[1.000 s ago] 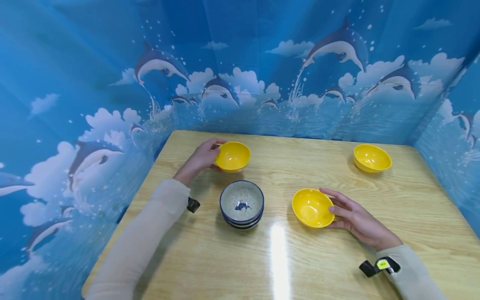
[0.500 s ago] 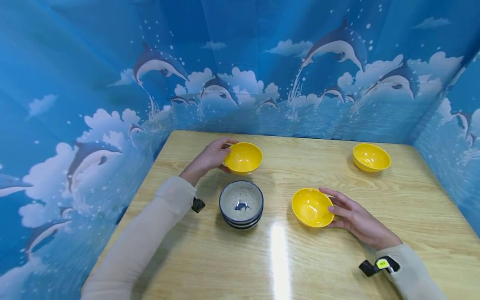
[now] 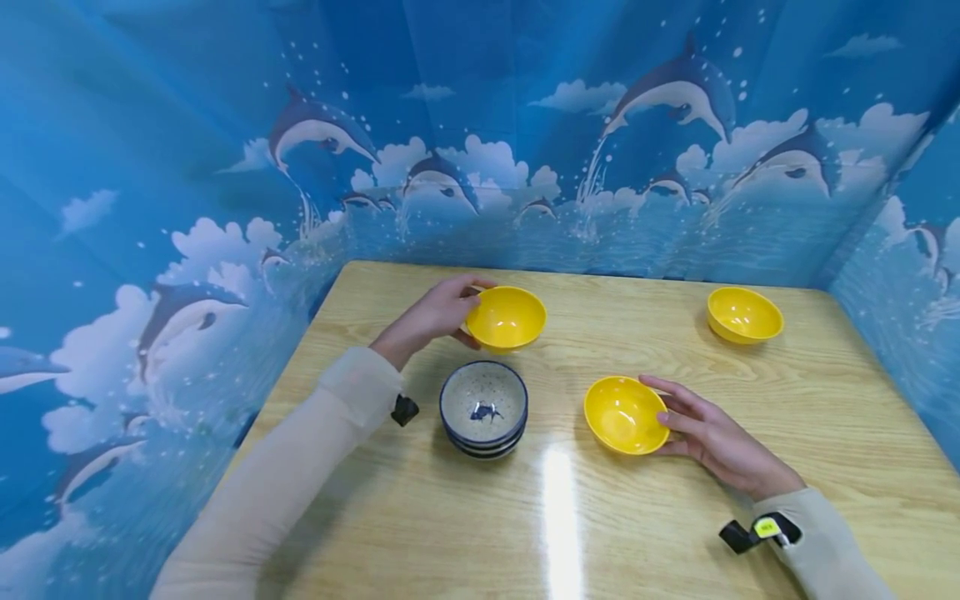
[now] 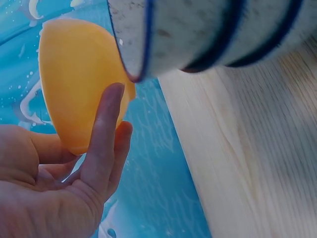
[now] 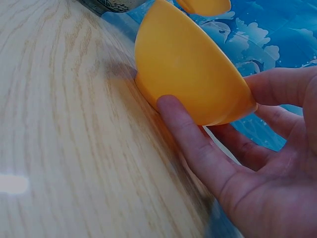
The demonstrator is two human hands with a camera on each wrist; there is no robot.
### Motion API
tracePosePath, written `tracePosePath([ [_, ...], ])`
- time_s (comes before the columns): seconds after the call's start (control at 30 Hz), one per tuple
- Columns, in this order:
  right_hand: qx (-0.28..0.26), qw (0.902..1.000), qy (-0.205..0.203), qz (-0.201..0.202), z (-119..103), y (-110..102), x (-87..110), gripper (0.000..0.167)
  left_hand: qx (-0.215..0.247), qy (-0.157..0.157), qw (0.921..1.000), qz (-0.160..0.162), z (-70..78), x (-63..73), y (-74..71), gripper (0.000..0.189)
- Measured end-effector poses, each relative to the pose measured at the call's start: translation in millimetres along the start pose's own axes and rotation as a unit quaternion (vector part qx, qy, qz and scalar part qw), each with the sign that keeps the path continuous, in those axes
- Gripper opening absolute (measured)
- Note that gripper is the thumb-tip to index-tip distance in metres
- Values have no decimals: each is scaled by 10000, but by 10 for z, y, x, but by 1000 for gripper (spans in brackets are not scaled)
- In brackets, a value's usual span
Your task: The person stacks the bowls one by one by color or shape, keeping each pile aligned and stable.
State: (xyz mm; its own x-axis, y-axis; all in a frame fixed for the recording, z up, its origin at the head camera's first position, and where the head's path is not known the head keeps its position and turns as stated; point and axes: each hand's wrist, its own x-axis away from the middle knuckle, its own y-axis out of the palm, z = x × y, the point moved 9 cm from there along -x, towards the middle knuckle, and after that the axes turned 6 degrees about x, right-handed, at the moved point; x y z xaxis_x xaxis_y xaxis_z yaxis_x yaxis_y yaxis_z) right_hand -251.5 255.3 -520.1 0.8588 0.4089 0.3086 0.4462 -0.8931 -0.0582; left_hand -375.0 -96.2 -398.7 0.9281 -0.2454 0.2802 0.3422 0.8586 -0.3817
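My left hand (image 3: 442, 312) grips a yellow bowl (image 3: 507, 318) by its left side, behind a stack of speckled grey bowls with blue rims (image 3: 484, 407). In the left wrist view, the fingers (image 4: 102, 131) and thumb lie on the outside of that yellow bowl (image 4: 79, 79), and the stacked bowls (image 4: 198, 29) overlap it at the top. To the right of the stack, my right hand (image 3: 708, 437) holds a second yellow bowl (image 3: 625, 415) at its right side. The right wrist view shows this bowl (image 5: 190, 69) low at the wooden surface, with fingers on its wall.
A third yellow bowl (image 3: 744, 316) stands at the back right of the wooden table (image 3: 660, 533). Blue curtains with dolphins (image 3: 480, 125) rise along the back and both sides. A bright light streak (image 3: 561, 525) reflects on the tabletop.
My left hand has carried its yellow bowl to the right, along behind the grey stack. The right hand and its bowl have stayed where they were.
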Motion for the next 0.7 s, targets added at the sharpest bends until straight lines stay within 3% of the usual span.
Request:
tracePosePath([
  [0.33,-15,10000,-33,-6,-9,-10,13,64,55,109,9997,-225,225,74,215,41],
  [0.7,-1,10000,-14,-29,-3,-4,8,65,-84,132,9991,-402,356,82,411,40],
])
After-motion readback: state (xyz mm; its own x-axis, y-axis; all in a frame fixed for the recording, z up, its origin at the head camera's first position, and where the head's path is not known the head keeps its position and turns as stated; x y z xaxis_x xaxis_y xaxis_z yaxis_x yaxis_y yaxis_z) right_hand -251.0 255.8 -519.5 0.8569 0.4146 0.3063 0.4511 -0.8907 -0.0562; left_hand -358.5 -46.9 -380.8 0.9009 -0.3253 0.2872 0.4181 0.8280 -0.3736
